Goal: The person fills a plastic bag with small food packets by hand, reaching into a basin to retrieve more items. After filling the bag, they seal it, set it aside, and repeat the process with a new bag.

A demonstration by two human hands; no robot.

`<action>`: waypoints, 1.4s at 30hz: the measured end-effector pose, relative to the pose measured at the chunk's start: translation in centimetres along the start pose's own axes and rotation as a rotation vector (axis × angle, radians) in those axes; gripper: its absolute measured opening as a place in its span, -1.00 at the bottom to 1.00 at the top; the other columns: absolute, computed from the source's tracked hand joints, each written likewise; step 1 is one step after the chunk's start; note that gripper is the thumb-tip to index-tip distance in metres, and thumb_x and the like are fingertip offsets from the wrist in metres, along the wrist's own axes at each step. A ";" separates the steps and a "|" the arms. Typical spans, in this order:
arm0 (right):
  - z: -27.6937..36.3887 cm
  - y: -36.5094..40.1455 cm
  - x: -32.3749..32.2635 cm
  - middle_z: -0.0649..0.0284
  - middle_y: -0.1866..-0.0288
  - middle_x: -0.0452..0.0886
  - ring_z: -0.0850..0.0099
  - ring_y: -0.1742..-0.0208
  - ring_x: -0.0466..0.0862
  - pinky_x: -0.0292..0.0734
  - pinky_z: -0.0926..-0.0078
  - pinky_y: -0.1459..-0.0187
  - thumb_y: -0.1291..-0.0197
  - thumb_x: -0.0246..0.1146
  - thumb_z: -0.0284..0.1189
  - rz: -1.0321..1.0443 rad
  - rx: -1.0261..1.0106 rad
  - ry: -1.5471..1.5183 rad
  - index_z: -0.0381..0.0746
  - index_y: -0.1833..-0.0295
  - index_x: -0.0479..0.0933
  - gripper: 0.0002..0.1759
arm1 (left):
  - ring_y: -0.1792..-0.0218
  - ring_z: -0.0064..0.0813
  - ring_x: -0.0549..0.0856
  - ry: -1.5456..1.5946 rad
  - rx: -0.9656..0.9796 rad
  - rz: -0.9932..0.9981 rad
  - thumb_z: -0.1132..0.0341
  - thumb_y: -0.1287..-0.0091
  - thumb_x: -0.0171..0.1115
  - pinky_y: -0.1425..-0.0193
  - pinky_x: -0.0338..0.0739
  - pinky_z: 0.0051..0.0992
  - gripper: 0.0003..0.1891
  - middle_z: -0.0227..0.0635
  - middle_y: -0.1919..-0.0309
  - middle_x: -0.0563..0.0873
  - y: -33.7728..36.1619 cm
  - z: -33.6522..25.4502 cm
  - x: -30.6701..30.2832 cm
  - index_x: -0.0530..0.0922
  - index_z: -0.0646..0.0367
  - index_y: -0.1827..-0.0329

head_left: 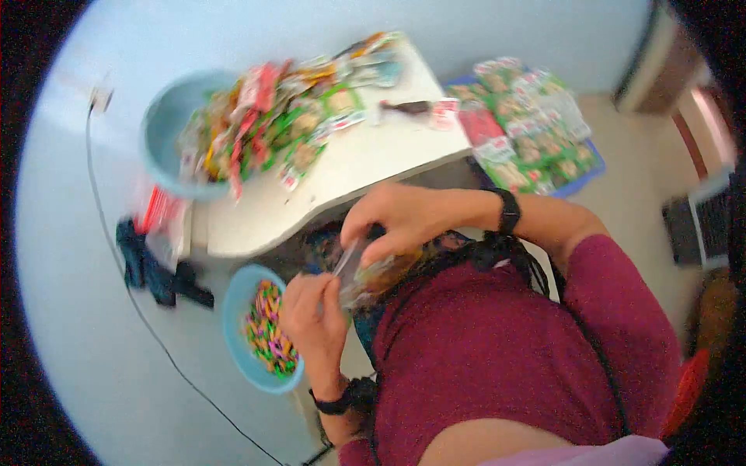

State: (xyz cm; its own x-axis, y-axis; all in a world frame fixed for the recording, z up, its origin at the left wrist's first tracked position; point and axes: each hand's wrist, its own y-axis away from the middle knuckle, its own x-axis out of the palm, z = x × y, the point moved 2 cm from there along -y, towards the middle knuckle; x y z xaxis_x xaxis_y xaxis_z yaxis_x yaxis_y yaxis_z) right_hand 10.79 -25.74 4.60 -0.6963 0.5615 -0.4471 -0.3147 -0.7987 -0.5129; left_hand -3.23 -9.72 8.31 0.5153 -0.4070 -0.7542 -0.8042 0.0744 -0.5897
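Observation:
My left hand (315, 314) pinches the edge of a clear plastic bag (352, 268) above my lap. From the other side, my right hand (396, 221) closes on the upper part of the same bag, fingers bent around it. The lower part of the bag looks yellowish and crinkled, and blur hides what is inside. A blue basin (239, 334) of small, colourful wrapped pieces (270, 330) stands just left of my left hand. Past my right hand is the white table (373, 159), with a heap of colourful packets (260, 116) on it.
A large blue tub (167, 132) lies tipped by the heap. A dark bottle-shaped item (408, 107) lies on the table. Green packets (528, 128) fill a blue crate (597, 159) at right. Dark cloth (159, 268) hangs at left near a cable (140, 307).

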 end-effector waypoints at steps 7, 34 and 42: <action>-0.3 -0.2 1.4 0.19 0.56 0.59 0.46 0.55 0.51 0.37 0.43 0.46 -0.15 0.31 -0.36 -0.087 0.032 -0.178 -0.28 0.31 0.64 -0.81 | 0.44 -0.45 0.60 0.048 -0.133 0.060 0.50 -0.23 0.27 0.31 0.46 -0.49 -0.96 -0.25 0.47 0.66 0.9 1.0 0.1 0.63 0.30 0.33; -2.6 0.1 2.1 0.21 0.03 0.70 0.50 0.04 0.65 0.52 0.51 -0.04 -0.03 0.44 -0.24 0.135 0.139 -0.307 -0.27 -0.14 0.57 -0.44 | 0.42 -0.22 0.64 0.043 -0.213 0.115 0.46 -0.16 0.35 0.28 0.50 -0.36 -0.93 -0.20 0.48 0.67 2.5 2.6 -2.1 0.62 0.28 0.40; -4.9 1.0 3.2 0.35 0.31 0.71 0.61 0.29 0.61 0.54 0.59 0.19 -0.17 0.35 -0.41 0.380 0.414 -0.466 -0.33 0.14 0.68 -0.78 | 0.45 -0.23 0.63 0.181 -0.277 0.122 0.39 -0.22 0.30 0.34 0.47 -0.38 -0.89 -0.21 0.51 0.65 2.4 3.9 -2.3 0.62 0.24 0.42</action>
State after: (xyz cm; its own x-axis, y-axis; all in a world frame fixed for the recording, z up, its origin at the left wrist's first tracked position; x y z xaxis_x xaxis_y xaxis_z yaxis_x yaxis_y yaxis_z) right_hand 11.39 -23.65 -0.89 -0.9792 0.1525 -0.1338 -0.1506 -0.9883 -0.0243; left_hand -5.21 -5.06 7.49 0.3700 -0.5669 -0.7360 -0.9190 -0.1074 -0.3793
